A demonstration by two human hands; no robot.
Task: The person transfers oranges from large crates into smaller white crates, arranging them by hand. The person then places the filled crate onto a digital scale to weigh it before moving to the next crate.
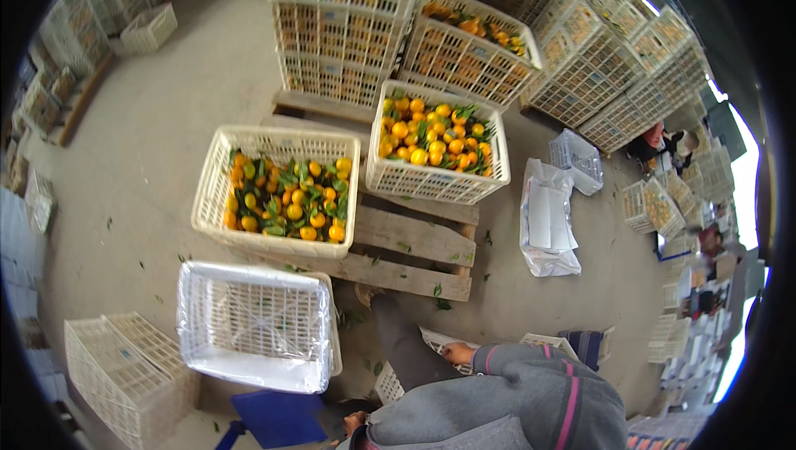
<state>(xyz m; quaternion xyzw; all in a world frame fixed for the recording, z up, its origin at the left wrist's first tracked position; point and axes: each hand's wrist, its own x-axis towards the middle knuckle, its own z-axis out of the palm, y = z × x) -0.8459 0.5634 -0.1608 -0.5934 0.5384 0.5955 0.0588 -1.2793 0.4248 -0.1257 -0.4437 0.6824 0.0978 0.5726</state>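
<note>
My right hand [459, 353] is beside my thigh at the rim of a white plastic crate [388, 383] under me, its fingers curled. Whether it grips the rim I cannot make out. My left hand [355, 423] is low in the view near my other leg, partly hidden by my sleeve. Close to it is a flat blue panel [280, 417]. Ahead stands a white crate lined with clear plastic film [255, 319], with no fruit in it. Beyond it, a cream crate [211, 201] holds orange citrus fruit [295, 196] with green leaves.
A wooden pallet [410, 232] carries a second fruit-filled crate [435, 185]. Tall stacks of full crates [336, 33] rise behind. Empty crates [118, 375] stand at lower left. Plastic film with white sheets [550, 217] lies on the floor at right. Other people [662, 142] are at the far right.
</note>
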